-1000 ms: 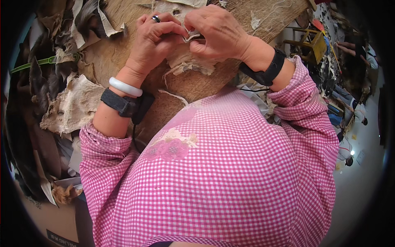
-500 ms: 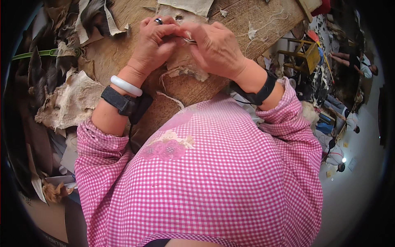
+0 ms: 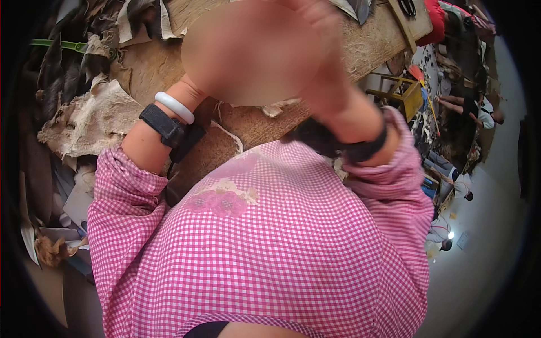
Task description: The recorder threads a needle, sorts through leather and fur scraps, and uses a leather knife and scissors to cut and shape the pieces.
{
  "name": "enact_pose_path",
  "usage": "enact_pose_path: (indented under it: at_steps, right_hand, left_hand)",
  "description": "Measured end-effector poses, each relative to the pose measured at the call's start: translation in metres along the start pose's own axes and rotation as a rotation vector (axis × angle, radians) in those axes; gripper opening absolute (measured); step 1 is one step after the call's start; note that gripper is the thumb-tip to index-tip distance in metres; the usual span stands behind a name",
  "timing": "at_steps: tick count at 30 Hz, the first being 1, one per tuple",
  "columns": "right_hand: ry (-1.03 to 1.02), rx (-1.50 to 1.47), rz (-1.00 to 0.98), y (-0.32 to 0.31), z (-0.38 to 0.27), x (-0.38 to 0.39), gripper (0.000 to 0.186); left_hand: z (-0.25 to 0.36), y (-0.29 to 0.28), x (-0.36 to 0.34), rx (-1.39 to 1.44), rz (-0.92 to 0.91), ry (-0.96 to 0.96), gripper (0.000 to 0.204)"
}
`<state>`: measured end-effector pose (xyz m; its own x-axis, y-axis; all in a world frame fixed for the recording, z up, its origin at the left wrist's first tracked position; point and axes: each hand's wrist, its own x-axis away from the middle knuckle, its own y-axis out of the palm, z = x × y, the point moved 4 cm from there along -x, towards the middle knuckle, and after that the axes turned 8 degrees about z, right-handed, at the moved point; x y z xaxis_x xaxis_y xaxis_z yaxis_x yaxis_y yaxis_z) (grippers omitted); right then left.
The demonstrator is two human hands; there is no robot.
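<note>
Both hands are being held up close together over the wooden worktop (image 3: 158,67), but a soft blur is covering most of the left hand (image 3: 248,50), so how far its fingers are curling and whether it is gripping anything cannot be told. The right hand (image 3: 324,62) is smeared by motion just beside it, rising from a wrist that is wearing a black band (image 3: 360,147); its grip cannot be told either. Whatever small piece is lying between the two hands is hidden. The left wrist is carrying a white bangle (image 3: 174,107) and a black strap (image 3: 163,125), hovering above the worktop's near edge. A pale fibrous sheet (image 3: 93,121) is lying on the worktop to the left of that forearm, well apart from the hands, with dark scraps (image 3: 59,73) heaped just beyond it.
</note>
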<state>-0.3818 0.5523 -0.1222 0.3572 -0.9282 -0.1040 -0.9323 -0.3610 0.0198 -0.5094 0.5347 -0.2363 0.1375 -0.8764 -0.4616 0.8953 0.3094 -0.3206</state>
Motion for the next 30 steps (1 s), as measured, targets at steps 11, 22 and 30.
enact_pose_path:
  at_steps: [11,22,30]
  right_hand:
    - [-0.482,0.141,1.192,-0.556,-0.32,0.078,0.012]
    - [-0.53,1.439,1.436,-0.569,-0.355,0.076,0.02]
    - [-0.017,0.729,-0.067,-0.125,0.049,0.021,0.015]
  left_hand:
    - [0.006,0.0,-0.002,-0.046,-0.359,0.097,0.014]
    - [0.01,0.0,-0.003,-0.025,-0.361,0.091,0.014]
    - [0.013,-0.001,-0.005,-0.029,-0.36,0.054,0.014]
